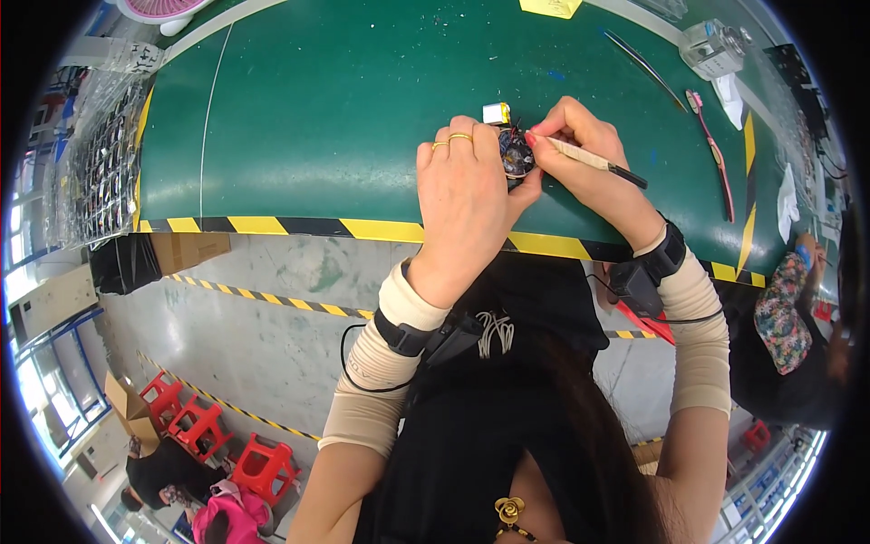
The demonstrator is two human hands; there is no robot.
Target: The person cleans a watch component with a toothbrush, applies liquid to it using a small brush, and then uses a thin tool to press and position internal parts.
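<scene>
My left hand (467, 177) is closed around a small round electronic device (517, 156), dark with bits of circuitry and wires showing, and steadies it on the green mat. A small silver pouch battery (496, 113) with a yellow edge lies just beyond, next to thin wires. In my right hand (584, 154) is a slim pen-like tool (580, 156) with a beige wrapped grip and a black rear end, pinched between thumb and fingers. Its working tip is at the device's right side, mostly hidden by my fingertips.
On the right lie dark tweezers (645, 68), a pink toothbrush (713, 154) and a clear bottle (713, 50). A yellow item (550, 7) sits at the far edge. Plastic-covered trays of parts (104, 172) stand left. Another person (784, 326) works at right; red stools (263, 467) stand behind.
</scene>
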